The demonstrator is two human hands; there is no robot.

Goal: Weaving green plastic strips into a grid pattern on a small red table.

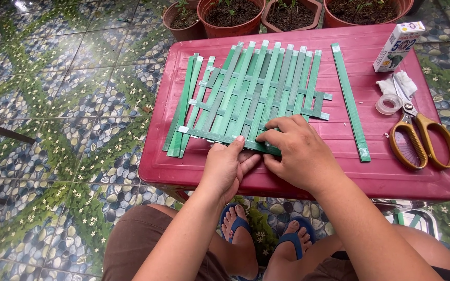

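Here, in the head view, a woven mat of green strips (251,93) lies flat on a low maroon plastic table (183,166), its near edge drawn close to the seated person so both hands can work the bottom row. The left hand (227,166) rests at the table's near edge with its thumb pressed down on the lowest cross strip (214,136), pinning the weave so it does not slide. The right hand (298,151) lies just beside it, fingers curled together and pinched on the right end of that same strip, where it meets the upright strips. A spare green strip (350,101) lies apart to the right, within reach, and beyond it yellow-handled scissors (417,135), a roll of clear tape (389,104), a crumpled white cloth (399,83) and a small white carton (398,46) are grouped at the table's right side. Terracotta plant pots (230,15) stand on the patterned floor behind.
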